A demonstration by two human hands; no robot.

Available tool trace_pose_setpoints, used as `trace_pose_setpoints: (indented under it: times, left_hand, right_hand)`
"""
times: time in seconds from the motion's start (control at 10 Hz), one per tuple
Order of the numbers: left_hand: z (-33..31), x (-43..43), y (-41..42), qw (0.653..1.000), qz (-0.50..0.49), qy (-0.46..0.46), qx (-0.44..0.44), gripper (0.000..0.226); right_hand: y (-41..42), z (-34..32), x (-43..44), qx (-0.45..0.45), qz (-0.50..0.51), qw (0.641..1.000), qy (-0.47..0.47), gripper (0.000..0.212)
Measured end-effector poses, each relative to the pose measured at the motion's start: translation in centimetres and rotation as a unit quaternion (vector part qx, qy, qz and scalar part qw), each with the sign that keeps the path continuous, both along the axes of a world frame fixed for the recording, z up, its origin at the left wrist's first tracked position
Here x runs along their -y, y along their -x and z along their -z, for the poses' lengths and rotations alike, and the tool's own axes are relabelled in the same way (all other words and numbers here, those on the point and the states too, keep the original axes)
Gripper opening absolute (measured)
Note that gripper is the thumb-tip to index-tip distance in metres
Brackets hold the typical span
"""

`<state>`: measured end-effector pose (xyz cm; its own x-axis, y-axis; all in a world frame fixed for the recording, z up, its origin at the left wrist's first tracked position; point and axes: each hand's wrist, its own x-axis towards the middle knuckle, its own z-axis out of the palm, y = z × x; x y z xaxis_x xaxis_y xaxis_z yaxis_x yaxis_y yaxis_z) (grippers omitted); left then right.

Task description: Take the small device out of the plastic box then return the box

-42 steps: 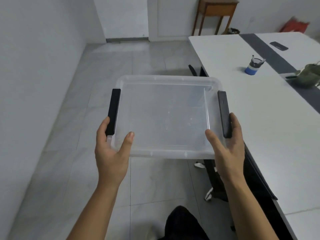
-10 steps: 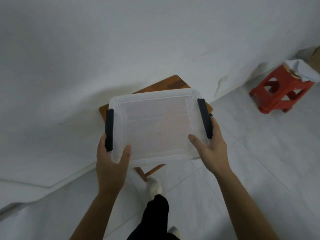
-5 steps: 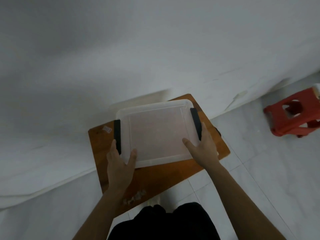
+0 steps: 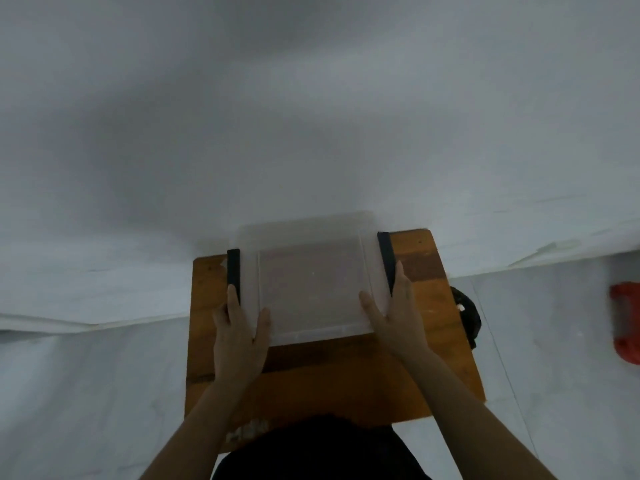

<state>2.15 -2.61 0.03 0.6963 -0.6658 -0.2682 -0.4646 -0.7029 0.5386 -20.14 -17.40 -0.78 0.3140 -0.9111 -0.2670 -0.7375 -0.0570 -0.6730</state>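
Observation:
The clear plastic box [image 4: 311, 282] with two black side latches lies over the back part of a small brown wooden table [image 4: 346, 379], close to the white wall. Nothing shows inside the box. My left hand [image 4: 239, 337] grips its near left corner, fingers along the left latch and thumb on the lid. My right hand [image 4: 398, 317] grips the near right corner by the right latch. I cannot tell whether the box rests on the tabletop or hovers just above it. The small device is not in view.
The white wall [image 4: 311, 116] rises right behind the table. A black object [image 4: 467, 313] sits at the table's right edge. A red plastic stool [image 4: 625, 323] stands on the pale tiled floor at the far right.
I have stepped closer to the wooden table. The box, held in both hands, has come down over the tabletop near the wall. The red stool has slid to the frame's right edge.

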Motion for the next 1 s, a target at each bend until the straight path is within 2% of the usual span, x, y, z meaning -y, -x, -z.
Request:
trace_pose_setpoints:
  times: [0.3, 0.6, 0.8, 0.9, 1.0]
  left_hand:
    - [0.4, 0.4, 0.2, 0.999, -0.007, -0.034, 0.037, 0.079]
    - [-0.1, 0.4, -0.1, 0.997, 0.015, -0.043, 0.058, 0.079]
    - [-0.4, -0.1, 0.6, 0.996, 0.017, -0.062, 0.066, 0.083]
    - [-1.0, -1.0, 2.1, 0.993, 0.021, -0.031, 0.109, 0.079]
    - [0.0, -3.0, 4.1, 0.982, 0.092, 0.004, 0.166, 0.071]
  right_hand:
    - [0.4, 0.4, 0.8, -0.002, -0.035, 0.999, 0.007, 0.092]
    - [0.4, -0.5, 0.9, -0.07, -0.061, 0.996, 0.009, 0.096]
    - [1.0, -2.0, 2.1, -0.082, -0.071, 0.994, -0.018, 0.098]
    - [1.3, -6.8, 2.9, -0.04, -0.093, 0.994, 0.028, 0.081]
    - [1.9, -15.2, 3.9, 0.085, -0.094, 0.986, 0.11, 0.06]
